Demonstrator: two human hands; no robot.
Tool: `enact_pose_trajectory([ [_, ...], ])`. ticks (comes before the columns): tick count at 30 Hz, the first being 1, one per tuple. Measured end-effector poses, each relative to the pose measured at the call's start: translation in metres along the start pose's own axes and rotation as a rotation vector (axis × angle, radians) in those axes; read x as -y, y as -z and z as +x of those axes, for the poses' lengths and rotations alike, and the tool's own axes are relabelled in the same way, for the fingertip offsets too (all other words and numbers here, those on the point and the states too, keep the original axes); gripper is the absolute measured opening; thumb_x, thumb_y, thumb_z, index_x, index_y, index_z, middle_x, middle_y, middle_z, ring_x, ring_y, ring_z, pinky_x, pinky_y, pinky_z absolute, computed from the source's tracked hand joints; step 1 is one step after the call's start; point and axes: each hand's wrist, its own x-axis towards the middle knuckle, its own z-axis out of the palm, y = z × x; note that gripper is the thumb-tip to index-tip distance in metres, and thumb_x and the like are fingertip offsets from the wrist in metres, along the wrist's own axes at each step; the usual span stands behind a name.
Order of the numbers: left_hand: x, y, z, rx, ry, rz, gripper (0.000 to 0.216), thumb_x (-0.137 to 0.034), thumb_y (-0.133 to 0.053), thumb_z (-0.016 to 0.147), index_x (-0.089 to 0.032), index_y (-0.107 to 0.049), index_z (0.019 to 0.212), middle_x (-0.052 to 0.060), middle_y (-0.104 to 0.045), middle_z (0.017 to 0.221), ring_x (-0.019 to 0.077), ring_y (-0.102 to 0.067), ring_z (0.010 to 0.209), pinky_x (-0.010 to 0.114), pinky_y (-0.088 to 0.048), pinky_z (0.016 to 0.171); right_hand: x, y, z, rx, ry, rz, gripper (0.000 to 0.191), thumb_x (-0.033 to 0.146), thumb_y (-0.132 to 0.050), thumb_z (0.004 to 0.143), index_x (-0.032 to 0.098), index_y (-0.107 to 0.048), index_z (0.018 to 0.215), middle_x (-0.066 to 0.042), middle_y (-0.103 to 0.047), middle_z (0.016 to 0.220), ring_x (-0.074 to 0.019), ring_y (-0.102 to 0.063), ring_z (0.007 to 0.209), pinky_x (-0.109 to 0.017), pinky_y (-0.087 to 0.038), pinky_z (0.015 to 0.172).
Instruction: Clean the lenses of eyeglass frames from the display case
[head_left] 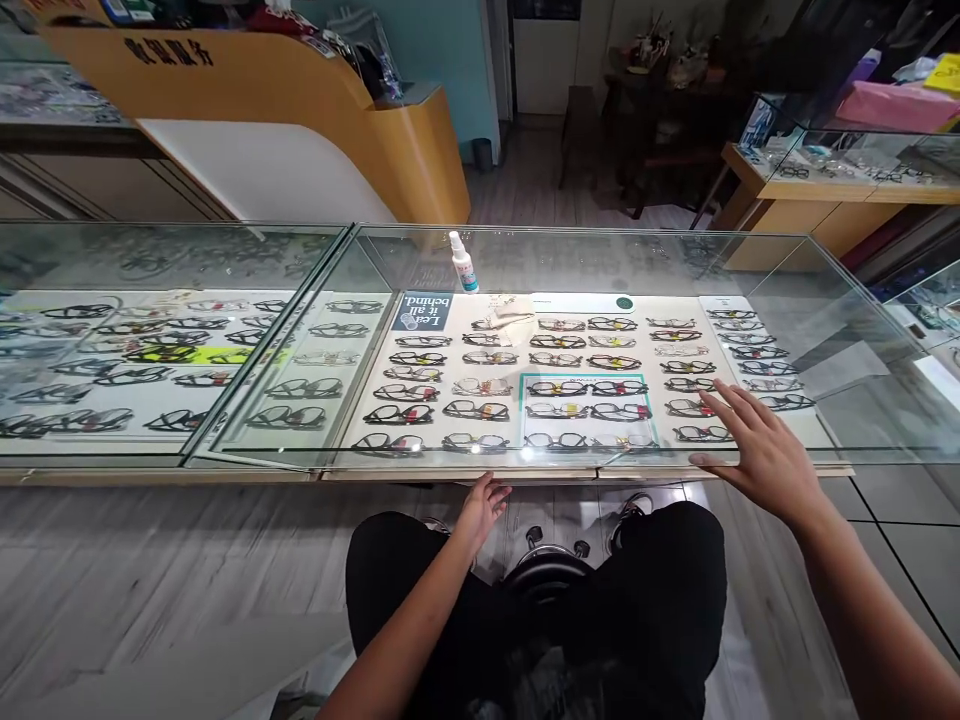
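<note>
hands: my right hand (761, 460) is empty, fingers spread over the front right part of the glass-topped display case (660, 262); whether the fingertips touch the pane or hover just over it, i cannot tell. my left hand (480, 515) is lower, near the case's front wooden edge (420, 475), fingers loosely bent, nothing visible in the grip.

location: the eyeglasses (703, 434) lie in rows beneath the glass, several directly below and beside my right fingers. a white spray bottle (464, 264) appears to stand upright on the pane, toward the rear, well apart from both hands.

technique (judgement): any contact on the pane is best light and flat, with weight spread across the fingers rather than pressed at the front lip. left fingertips are safer outside that edge. a slow, low reach should avoid knocking the bottle.

limits: the left palm is turned partly out of view, so a small item there could escape me. reflections blur the frames nearest the front. the tan sheet (512, 320) near the bottle may be cloth or paper, unresolved. the stool base (551, 572) is partly hidden between my knees.
</note>
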Motion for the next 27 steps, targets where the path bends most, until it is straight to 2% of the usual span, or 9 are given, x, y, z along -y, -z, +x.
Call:
enact_pose_trajectory([
  [9, -0.007, 0.003, -0.006, 0.033, 0.024, 0.115, 0.047, -0.057, -0.089, 0.079, -0.024, -0.062, 0.1, 0.007, -0.071, 0.11, 0.0239, -0.077, 0.097, 0.027, -0.046, 0.067, 0.0, -0.001, 0.0, -0.009, -0.038, -0.01, 0.096, 0.077, -0.059, 0.105, 0.037, -0.027, 0.186, -0.008, -0.046, 0.186, -0.0445, -0.049, 0.166, -0.065, -0.051, 0.128],
  [16, -0.008, 0.011, -0.028, 0.096, 0.064, 0.219, 0.043, -0.055, -0.081, 0.091, -0.022, -0.063, 0.111, 0.016, -0.07, 0.14, 0.0205, -0.074, 0.101, 0.026, -0.051, 0.073, 0.002, 0.005, 0.002, -0.011, -0.041, -0.035, 0.093, 0.078, -0.058, 0.106, 0.035, -0.031, 0.184, -0.011, -0.051, 0.183, -0.0457, -0.053, 0.164, -0.064, -0.054, 0.126],
  [19, -0.007, 0.017, -0.04, 0.133, 0.068, 0.304, 0.051, -0.062, -0.079, 0.091, -0.022, -0.063, 0.117, 0.019, -0.071, 0.142, 0.022, -0.074, 0.101, 0.028, -0.053, 0.073, 0.001, 0.005, 0.002, -0.016, -0.049, -0.033, 0.092, 0.076, -0.06, 0.106, 0.037, -0.032, 0.184, -0.009, -0.05, 0.183, -0.0461, -0.054, 0.164, -0.065, -0.053, 0.127],
  [21, -0.004, 0.02, -0.047, 0.139, 0.058, 0.389, 0.061, -0.072, -0.078, 0.089, -0.022, -0.061, 0.119, 0.019, -0.074, 0.134, 0.021, -0.072, 0.092, 0.027, -0.047, 0.066, 0.0, 0.005, 0.002, -0.021, -0.053, -0.031, 0.092, 0.075, -0.062, 0.105, 0.038, -0.032, 0.184, -0.007, -0.05, 0.183, -0.0464, -0.053, 0.164, -0.065, -0.053, 0.127],
  [24, -0.002, 0.021, -0.061, 0.14, 0.043, 0.58, 0.071, -0.087, -0.068, 0.086, -0.022, -0.06, 0.112, 0.011, -0.073, 0.104, 0.0161, -0.058, 0.068, 0.025, -0.031, 0.055, -0.001, 0.005, 0.002, -0.027, -0.051, -0.033, 0.091, 0.075, -0.062, 0.105, 0.037, -0.034, 0.183, -0.009, -0.051, 0.182, -0.0462, -0.054, 0.163, -0.065, -0.054, 0.127],
  [27, -0.012, 0.018, -0.095, 0.25, 0.002, 0.798, 0.059, -0.081, -0.064, 0.09, -0.022, -0.061, 0.09, 0.0, -0.06, 0.069, 0.0155, -0.045, 0.056, 0.027, -0.027, 0.055, -0.003, 0.005, 0.003, -0.029, -0.054, -0.04, 0.089, 0.077, -0.061, 0.105, 0.036, -0.039, 0.181, -0.01, -0.053, 0.181, -0.0459, -0.054, 0.163, -0.066, -0.054, 0.127],
])
